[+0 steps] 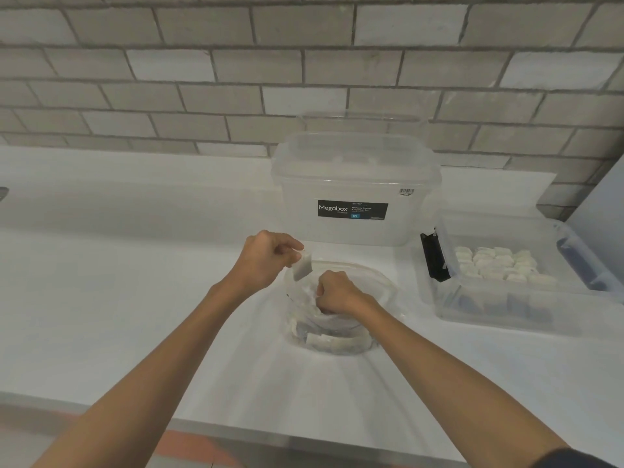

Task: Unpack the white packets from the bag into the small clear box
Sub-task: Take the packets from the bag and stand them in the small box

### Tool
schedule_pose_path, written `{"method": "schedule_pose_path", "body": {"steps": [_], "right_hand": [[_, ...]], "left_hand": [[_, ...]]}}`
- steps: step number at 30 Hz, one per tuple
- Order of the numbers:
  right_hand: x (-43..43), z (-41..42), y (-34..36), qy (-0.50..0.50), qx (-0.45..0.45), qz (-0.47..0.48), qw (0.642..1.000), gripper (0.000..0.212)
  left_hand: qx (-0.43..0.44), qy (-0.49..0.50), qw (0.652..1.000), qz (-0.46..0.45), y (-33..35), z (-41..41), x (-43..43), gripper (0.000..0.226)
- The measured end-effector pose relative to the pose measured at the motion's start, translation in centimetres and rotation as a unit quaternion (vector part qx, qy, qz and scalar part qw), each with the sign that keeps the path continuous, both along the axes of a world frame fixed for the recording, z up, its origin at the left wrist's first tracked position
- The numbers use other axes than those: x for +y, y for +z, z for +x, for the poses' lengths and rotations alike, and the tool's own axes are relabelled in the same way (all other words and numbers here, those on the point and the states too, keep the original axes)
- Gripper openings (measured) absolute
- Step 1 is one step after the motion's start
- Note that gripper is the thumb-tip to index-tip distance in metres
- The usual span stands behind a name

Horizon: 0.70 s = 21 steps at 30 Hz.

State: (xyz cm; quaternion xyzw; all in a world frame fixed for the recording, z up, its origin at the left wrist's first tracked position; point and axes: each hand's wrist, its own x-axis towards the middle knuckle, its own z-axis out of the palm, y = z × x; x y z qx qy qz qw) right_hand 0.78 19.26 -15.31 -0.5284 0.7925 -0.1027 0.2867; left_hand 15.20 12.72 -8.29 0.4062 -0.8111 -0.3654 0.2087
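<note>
Two bare forearms are reaching in from the bottom edge over the white table (135, 315). A clear plastic bag (380, 293) is sitting on the table in front of the person, and several white packets (337, 342) are lying at its bottom. The right hand (337, 293) is clenching the bag's crumpled upper edge, holding it in place. Just to the left and slightly farther, the left hand (266, 258) is pinching a single white packet (301, 269) between thumb and fingers, holding it over the bag's rim.

To the right, apart from the bag, the small clear box (489, 309) is standing open with rows of white packets (499, 266) lying inside; a black latch (434, 258) is showing on its left end. Behind the bag, a large lidded clear box (358, 170) bearing a "Megabox" label (353, 210) is standing against the grey brick wall (236, 79).
</note>
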Motion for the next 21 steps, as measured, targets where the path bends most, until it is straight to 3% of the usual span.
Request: {"method": "schedule_pose_path", "body": {"steps": [6,12,15,21], "right_hand": [[0.9,-1.6,2.0,-0.015,-0.037,-0.012,0.999,0.015],[3.5,-5.0,6.1,-0.072,-0.105,-0.108,0.986,0.011],[4.9,-6.5,8.6,-0.092,-0.154,-0.149,0.972,0.007],[6.3,-7.7,12.0,-0.023,-0.047,-0.202,0.978,0.01]], "left_hand": [[-0.005,0.009,1.0,-0.027,0.7,0.3,0.3,0.013],[-0.036,-0.023,0.999,-0.032,1.0,-0.2,0.3,0.03],[-0.029,-0.034,0.999,-0.015,1.3,-1.2,0.9,0.026],[0.007,-0.11,0.993,0.048,1.7,-4.3,3.2,0.006]]}}
